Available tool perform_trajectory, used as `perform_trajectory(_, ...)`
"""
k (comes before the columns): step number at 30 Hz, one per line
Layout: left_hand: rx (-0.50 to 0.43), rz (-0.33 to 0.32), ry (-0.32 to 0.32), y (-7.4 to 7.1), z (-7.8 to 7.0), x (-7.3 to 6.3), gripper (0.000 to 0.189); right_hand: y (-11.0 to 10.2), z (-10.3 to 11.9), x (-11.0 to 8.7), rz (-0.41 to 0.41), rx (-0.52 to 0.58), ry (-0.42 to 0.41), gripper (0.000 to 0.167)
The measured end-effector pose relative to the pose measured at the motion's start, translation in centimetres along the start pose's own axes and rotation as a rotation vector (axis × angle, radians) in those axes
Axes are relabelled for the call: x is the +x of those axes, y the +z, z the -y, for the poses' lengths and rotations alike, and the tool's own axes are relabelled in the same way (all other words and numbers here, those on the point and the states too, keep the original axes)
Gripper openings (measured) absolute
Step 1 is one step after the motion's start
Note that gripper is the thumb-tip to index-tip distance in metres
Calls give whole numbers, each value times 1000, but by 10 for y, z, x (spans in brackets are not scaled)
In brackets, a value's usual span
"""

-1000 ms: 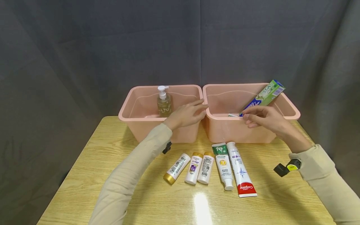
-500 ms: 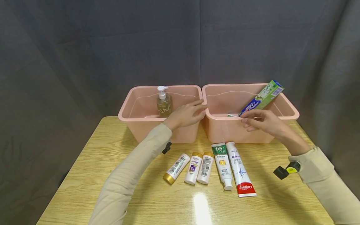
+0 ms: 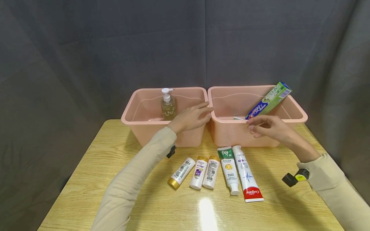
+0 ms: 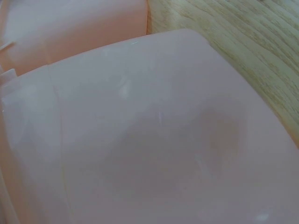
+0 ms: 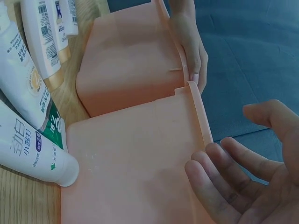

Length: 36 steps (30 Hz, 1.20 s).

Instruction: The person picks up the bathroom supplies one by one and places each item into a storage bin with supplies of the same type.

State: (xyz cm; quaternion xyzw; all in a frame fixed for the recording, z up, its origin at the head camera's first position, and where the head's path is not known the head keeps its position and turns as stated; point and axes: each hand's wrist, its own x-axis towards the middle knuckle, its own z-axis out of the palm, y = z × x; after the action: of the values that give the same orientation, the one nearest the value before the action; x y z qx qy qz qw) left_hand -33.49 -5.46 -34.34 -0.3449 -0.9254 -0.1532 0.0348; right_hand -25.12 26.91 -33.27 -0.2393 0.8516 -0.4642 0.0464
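"Right pink bin and left pink bin: where are they, and what are the hands doing there?"

"They stand side by side on the far part of the table, their rims meeting. The left hand lies over the near corner where they join, fingers extended, grasping nothing."

"And the right hand?"

"At the front rim of the right bin. Its fingers are loosely bent, and the right wrist view shows the thumb well apart from them, with nothing between. Whether the fingertips touch the rim, I cannot tell."

"What's inside?"

"A green and blue carton leans in the right one, its upper end above the rim; a small pale item beside its lower end is mostly hidden. In the left one a pump bottle stands upright."

"And in front?"

"A Colgate tube, cap toward the bins; next to it a green-ended tube, cap toward the person. Then three gold-capped white bottles: two near-parallel ones, caps toward the bins, and a slanted one, cap toward the person."

"Behind it all?"

"A dark grey curtain."
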Motion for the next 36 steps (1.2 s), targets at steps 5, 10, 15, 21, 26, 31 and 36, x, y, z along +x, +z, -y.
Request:
perform_trajectory(5, -1, -4, 1, 0, 0, 0, 50, 0, -2, -1, 14, -12, 18, 34)
perform_trajectory(10, 7, -1, 1, 0, 0, 0, 51, 0, -3, -3, 17, -7, 13, 33)
perform_trajectory(15, 8, 0, -6, 0, -1, 0, 50, 1, -3, -7, 15, -14, 1, 31)
perform_trajectory(21, 8, 1, -5, 1, -1, 1, 50, 3, -6, -10, 23, -6, 5, 31)
perform_trajectory(26, 5, -1, -6, 0, -1, 0, 50, 3, -4, -11, 24, -33, 37, 32)
perform_trajectory(31, 3, 2, -9, 0, -1, 0, 50, 4, -5, -14, 26, -47, 37, 32)
perform_trajectory(36, 4, 3, -8, 0, -1, 0, 50, 5, -8, -15, 27, -16, 7, 30)
